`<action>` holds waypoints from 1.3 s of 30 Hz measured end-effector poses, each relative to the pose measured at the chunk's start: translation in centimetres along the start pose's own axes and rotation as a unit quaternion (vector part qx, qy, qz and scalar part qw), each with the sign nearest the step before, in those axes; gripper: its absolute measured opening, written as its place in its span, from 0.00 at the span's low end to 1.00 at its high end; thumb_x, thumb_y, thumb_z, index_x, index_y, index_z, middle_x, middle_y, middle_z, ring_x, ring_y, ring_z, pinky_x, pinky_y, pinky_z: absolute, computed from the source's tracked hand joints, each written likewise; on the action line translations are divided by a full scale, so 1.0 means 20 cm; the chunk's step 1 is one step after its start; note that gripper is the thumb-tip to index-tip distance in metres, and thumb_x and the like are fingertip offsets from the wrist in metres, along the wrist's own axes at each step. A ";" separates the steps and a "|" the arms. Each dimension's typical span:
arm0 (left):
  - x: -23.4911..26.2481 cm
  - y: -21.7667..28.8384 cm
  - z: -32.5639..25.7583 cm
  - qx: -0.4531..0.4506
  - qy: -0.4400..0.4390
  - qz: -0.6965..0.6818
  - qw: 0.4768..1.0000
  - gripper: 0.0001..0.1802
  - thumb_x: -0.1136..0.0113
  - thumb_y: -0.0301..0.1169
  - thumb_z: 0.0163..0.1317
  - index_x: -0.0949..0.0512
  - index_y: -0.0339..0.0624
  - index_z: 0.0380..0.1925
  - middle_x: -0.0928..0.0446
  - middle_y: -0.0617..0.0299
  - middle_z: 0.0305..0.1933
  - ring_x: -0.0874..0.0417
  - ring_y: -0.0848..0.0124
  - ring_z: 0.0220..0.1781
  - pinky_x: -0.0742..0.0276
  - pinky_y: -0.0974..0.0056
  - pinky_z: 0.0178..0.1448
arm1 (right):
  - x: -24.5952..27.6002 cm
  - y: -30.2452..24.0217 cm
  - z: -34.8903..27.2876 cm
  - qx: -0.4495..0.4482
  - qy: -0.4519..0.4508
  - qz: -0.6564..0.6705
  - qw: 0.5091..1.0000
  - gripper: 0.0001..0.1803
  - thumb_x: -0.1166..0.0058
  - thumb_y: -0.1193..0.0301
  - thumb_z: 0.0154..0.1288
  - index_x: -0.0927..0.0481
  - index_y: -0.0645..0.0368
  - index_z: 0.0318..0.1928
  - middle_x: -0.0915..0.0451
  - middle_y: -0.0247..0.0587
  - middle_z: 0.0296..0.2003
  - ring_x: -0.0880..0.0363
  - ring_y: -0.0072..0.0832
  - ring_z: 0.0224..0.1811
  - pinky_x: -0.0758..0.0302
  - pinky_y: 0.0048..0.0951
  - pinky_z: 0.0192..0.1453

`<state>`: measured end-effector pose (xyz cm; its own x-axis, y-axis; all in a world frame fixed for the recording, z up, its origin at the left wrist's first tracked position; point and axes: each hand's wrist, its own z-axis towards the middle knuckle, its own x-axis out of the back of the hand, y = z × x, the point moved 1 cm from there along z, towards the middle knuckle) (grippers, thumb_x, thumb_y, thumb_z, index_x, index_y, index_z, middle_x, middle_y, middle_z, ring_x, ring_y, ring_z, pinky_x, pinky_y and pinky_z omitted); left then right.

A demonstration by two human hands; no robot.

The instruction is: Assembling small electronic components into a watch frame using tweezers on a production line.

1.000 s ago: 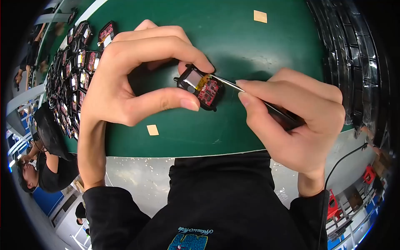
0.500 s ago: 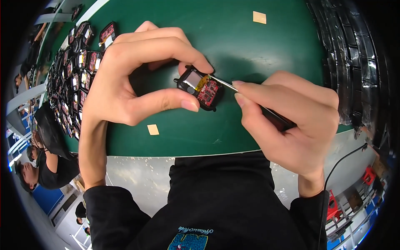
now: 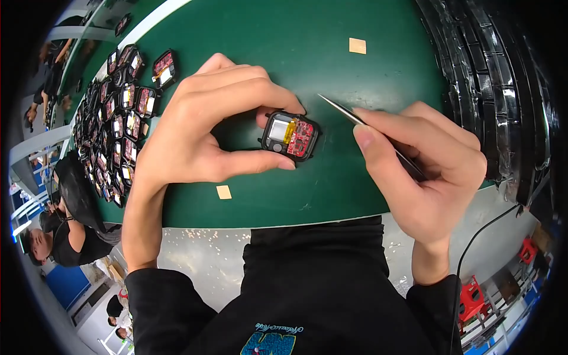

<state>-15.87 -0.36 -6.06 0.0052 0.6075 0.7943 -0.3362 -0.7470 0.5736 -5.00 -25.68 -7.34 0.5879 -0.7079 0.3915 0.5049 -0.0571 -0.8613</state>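
Between the thumb and forefinger of my left hand (image 3: 204,127) is an opened smartwatch case (image 3: 276,146), its inside facing up. The black case shows a silver battery, yellow tape and a red circuit board (image 3: 303,138). My right hand (image 3: 429,165) is closed round a pair of slim metal tweezers (image 3: 340,108), held like a pen. The tweezers' tip points up and left, apart from the case, a little beyond its right side.
Many similar open watch cases (image 3: 127,124) crowd the left of the green table (image 3: 254,207). One watch case (image 3: 164,69) lies just beyond my left hand. Two beige squares (image 3: 357,45) lie on the table. Stacked black plastic trays (image 3: 485,77) line the right side. A person (image 3: 74,228) sits at left.
The tweezers have lifted away from the circuit board, up and to the right. The watch case in my left hand has turned straighter and moved slightly down.
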 end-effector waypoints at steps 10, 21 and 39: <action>0.02 0.02 0.01 0.068 0.064 -0.030 0.995 0.29 0.08 0.35 0.43 0.09 0.40 0.47 0.21 0.68 0.29 0.25 0.73 0.30 0.32 0.64 0.40 | 0.01 -0.01 -0.01 -0.008 0.082 0.060 0.995 0.09 0.26 0.83 0.63 0.05 0.66 0.45 0.20 0.33 0.22 0.28 0.14 0.19 0.37 0.24 0.23; 0.28 0.16 0.57 -0.011 0.176 -0.167 0.970 0.28 0.11 0.36 0.50 0.10 0.36 0.50 0.11 0.63 0.44 0.23 0.79 0.36 0.31 0.71 0.37 | -0.02 0.04 -0.04 0.024 0.084 0.125 0.988 0.11 0.28 0.78 0.67 0.06 0.67 0.48 0.17 0.40 0.25 0.23 0.22 0.19 0.29 0.29 0.25; 0.29 0.09 1.86 -0.136 0.083 0.040 0.986 0.19 0.30 0.38 0.75 0.11 0.42 0.60 0.10 0.54 0.60 0.11 0.62 0.61 0.17 0.55 0.66 | -0.02 0.04 -0.03 0.013 0.070 0.119 0.990 0.10 0.28 0.74 0.68 0.06 0.66 0.48 0.12 0.43 0.29 0.21 0.27 0.21 0.28 0.32 0.27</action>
<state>18.65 -8.29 7.12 -0.1780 0.6016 0.7788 -0.5701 -0.7081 0.4167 -5.23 -25.79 -8.37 0.5991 -0.7903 0.1281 0.3805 0.1403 -0.9141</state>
